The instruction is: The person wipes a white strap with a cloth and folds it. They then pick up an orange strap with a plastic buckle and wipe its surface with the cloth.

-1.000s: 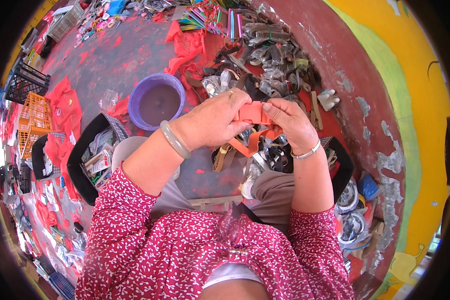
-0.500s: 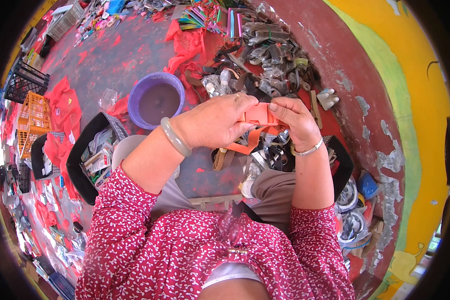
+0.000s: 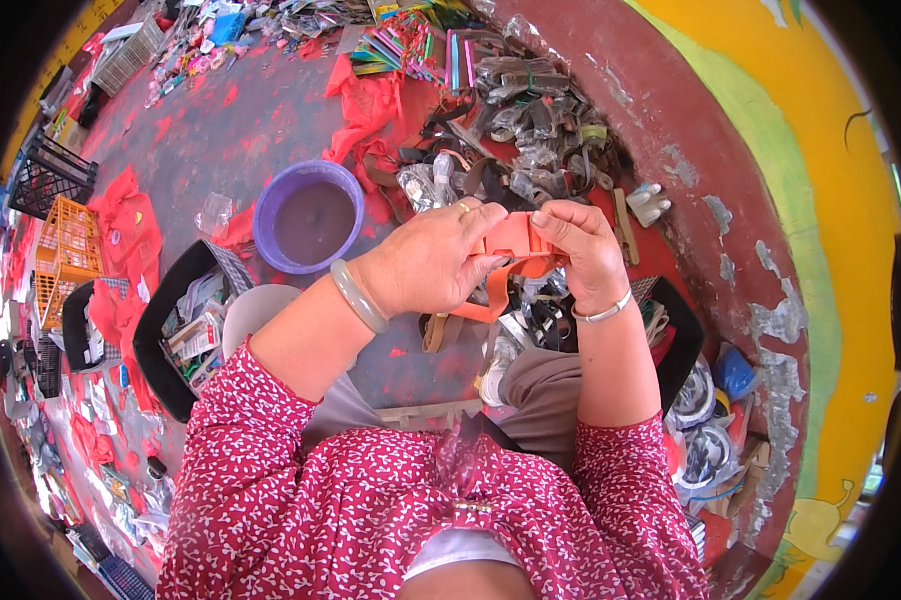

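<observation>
Between my two hands is an orange belt buckle (image 3: 513, 236), flat and boxy, with an orange strap (image 3: 497, 292) looping down beneath it. My left hand (image 3: 432, 255), a pale bangle at its wrist, pinches the buckle's left end between thumb and fingers. At the right end my right hand (image 3: 582, 250) grips it, thumb on top and fingers curled behind. The strap's far part is hidden behind my fingers. Below the hands lies a jumble of dark and brown belts (image 3: 542, 318), some in clear wrapping.
A purple basin (image 3: 262, 215) of murky water stands ahead to the left. Black open bags (image 3: 160, 325) flank my knees. An orange crate (image 3: 70, 240) and a black crate (image 3: 50, 178) sit far left. Wrapped belts (image 3: 535, 110) pile along the peeling wall (image 3: 690, 190) at right.
Both hands and the orange buckle have shifted slightly left and down in view. The grip stays on both ends, and the buckle's flat face shows a little more.
</observation>
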Tool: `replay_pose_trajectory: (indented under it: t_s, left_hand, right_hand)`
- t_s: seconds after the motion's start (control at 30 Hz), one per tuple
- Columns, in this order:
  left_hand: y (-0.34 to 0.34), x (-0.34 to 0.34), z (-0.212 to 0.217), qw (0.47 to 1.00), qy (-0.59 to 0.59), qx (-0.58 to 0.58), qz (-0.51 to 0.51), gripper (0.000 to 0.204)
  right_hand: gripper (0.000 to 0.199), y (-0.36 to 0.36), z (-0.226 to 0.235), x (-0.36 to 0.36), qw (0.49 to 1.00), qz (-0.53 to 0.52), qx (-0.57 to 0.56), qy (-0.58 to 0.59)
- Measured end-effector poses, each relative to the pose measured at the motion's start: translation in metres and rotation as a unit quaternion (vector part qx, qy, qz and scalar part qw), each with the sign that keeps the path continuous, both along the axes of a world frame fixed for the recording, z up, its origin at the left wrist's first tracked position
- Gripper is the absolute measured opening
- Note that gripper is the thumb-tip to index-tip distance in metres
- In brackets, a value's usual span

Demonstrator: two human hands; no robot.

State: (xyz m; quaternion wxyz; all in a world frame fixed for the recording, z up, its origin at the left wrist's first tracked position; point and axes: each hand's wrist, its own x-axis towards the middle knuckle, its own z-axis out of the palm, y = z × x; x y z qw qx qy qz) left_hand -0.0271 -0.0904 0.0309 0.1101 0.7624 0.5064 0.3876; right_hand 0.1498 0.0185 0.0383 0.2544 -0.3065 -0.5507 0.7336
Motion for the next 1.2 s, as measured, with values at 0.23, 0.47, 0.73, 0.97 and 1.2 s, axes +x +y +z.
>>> replay_pose_trajectory:
  t_s: [0.23, 0.47, 0.73, 0.97, 1.2]
  left_hand:
    - [0.008, -0.004, -0.007, 0.999, -0.040, 0.002, -0.022, 0.045]
    - [0.021, -0.013, -0.016, 0.980, -0.128, -0.155, 0.008, 0.031]
    - [0.025, -0.029, 0.000, 0.778, -0.484, -0.379, -0.130, 0.044]
    - [0.023, -0.024, 0.001, 0.729, -0.475, -0.435, -0.233, 0.044]
    - [0.027, -0.027, 0.005, 0.702, -0.531, -0.431, -0.200, 0.053]
  right_hand:
    - [0.011, -0.007, 0.000, -0.006, 0.992, -0.074, -0.092, 0.036]
    - [0.020, 0.009, -0.008, -0.006, 0.999, 0.032, -0.015, -0.019]
    - [0.022, 0.024, -0.016, 0.001, 0.929, 0.003, 0.359, -0.090]
    - [0.019, 0.026, -0.021, -0.002, 0.937, -0.073, 0.340, -0.014]
    - [0.017, 0.039, -0.016, -0.003, 0.972, -0.137, 0.186, -0.045]
